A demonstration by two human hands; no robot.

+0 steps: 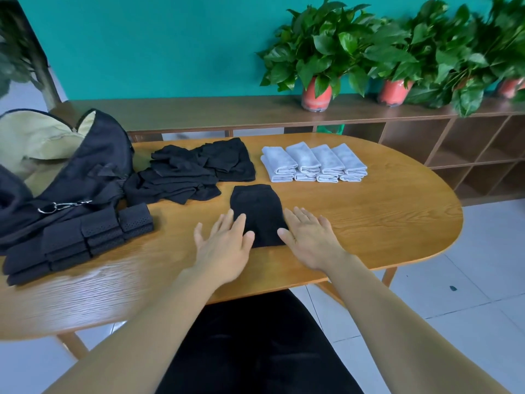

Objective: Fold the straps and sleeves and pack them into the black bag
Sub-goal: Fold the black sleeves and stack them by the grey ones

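A black sleeve [257, 211] lies flat on the wooden table [369, 223] in front of me. My left hand [224, 243] rests with straight fingers on its left edge. My right hand [309, 237] lies flat at its right edge. Behind it sits a loose pile of black sleeves [193, 172]. Several folded grey-white sleeves [312, 163] stand in neat rows at the back. Folded black perforated straps [85, 237] are lined up at the left. The black bag [71, 172] lies open at the far left, showing a tan lining.
A low wooden shelf unit [426, 143] runs along the teal wall behind the table, with potted green plants [318, 61] on top. White tiled floor shows to the right. My dark-clothed lap is below the table's near edge.
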